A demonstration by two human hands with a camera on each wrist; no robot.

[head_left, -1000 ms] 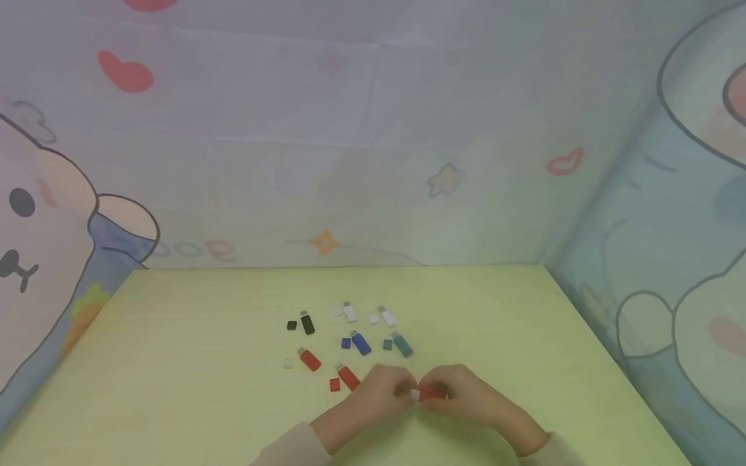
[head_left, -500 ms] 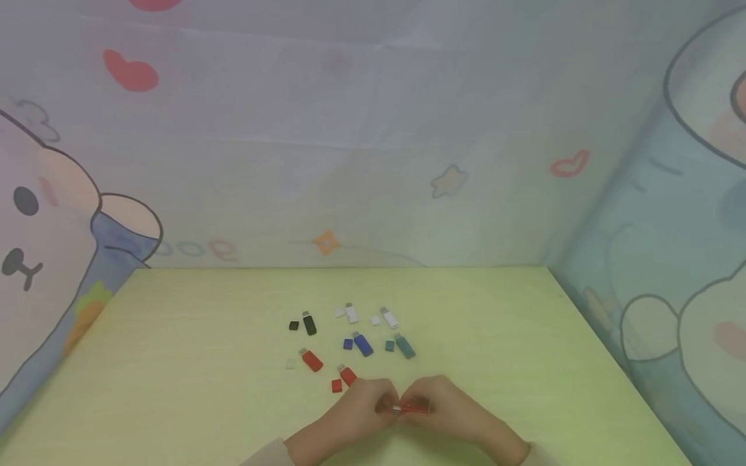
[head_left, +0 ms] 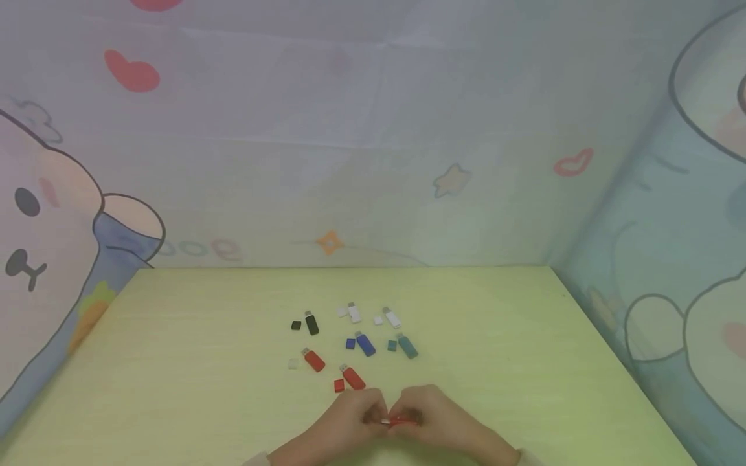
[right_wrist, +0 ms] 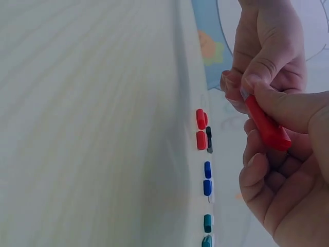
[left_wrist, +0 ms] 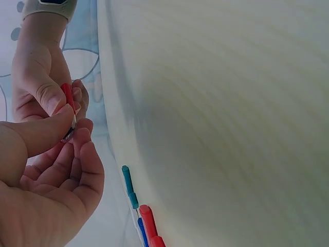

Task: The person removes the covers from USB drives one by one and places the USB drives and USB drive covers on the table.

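Low in the head view, my left hand and right hand meet above the table. Between them is a red USB flash drive. My right thumb and fingers pinch its red body, seen in the right wrist view. At the metal plug end, my left thumb and fingertips pinch a small shiny, dark-looking piece; whether this is a cap or the plug itself I cannot tell. Just beyond my left hand lie another red USB flash drive and a red cap.
Several uncapped drives lie beyond the hands, each beside a cap: a black drive, white drives, a blue drive, a teal drive and a red drive near a clear cap. Printed cloth walls surround the pale table.
Both hands have drawn nearer the person and slightly left, with the red USB flash drive between them. The red drive lying beyond my left hand is now less covered.
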